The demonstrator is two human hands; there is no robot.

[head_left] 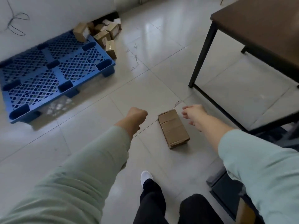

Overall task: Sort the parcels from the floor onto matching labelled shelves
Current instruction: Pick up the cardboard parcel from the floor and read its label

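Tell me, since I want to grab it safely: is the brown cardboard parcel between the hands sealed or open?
Sealed, apparently: the brown cardboard parcel lies flat on the tiled floor, top flaps closed.

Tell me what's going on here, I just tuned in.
A person is reaching down with both hands toward a box lying on the tiled floor. The left hand is curled shut and empty; the right hand is open beside the box, not touching it. More boxes are piled by a blue pallet.
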